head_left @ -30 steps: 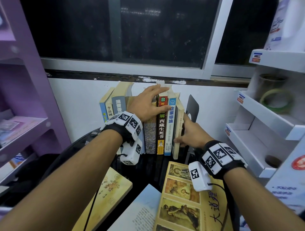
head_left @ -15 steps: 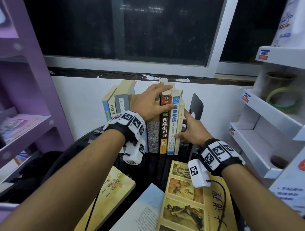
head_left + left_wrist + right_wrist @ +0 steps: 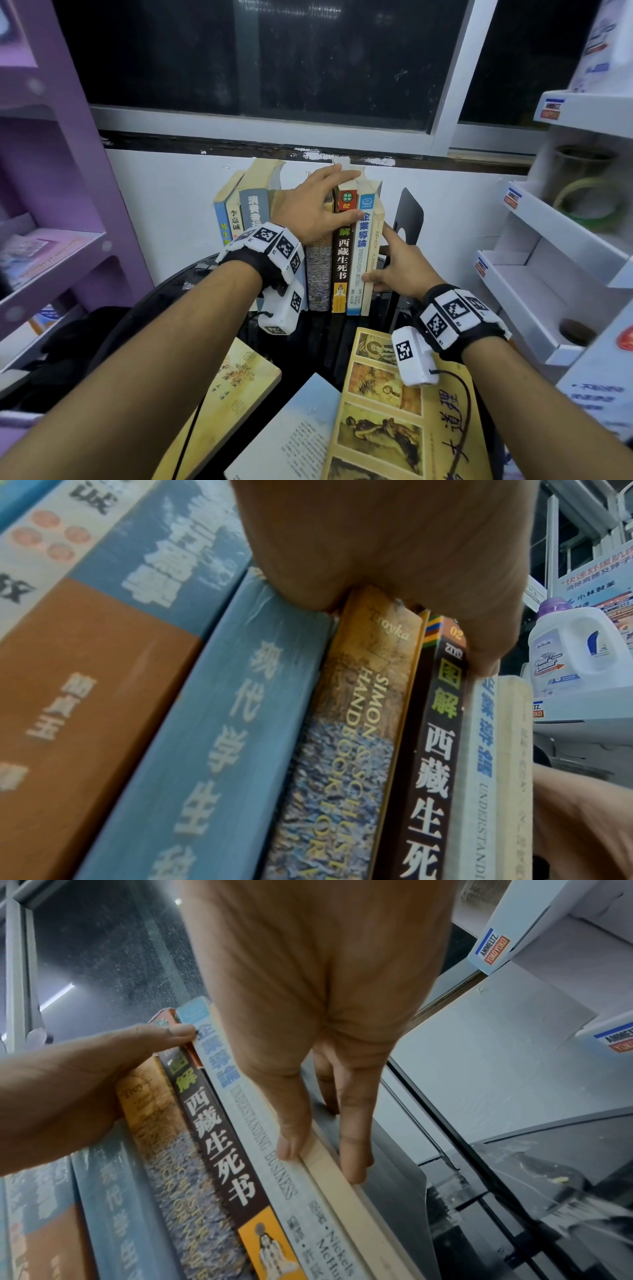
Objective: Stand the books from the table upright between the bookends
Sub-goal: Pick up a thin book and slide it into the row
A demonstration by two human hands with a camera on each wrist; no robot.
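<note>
We are observing the left hand (image 3: 308, 209) clasping the tops of the upright row of paperback books (image 3: 339, 260). The right hand (image 3: 397, 267) is pinching the thin cream-spined book (image 3: 373, 240) at the row's right end, beside the black metal bookend (image 3: 411, 212). We are judging this book's seating to be in hand. The next move is calling for a steady release, as flat illustrated books (image 3: 383, 428) are lying nearer.

Small shop corner: white display shelves (image 3: 565, 240) with brand labels (image 3: 493, 947), detergent bottle (image 3: 570, 647), purple rack (image 3: 58, 171), dark window (image 3: 257, 58).
</note>
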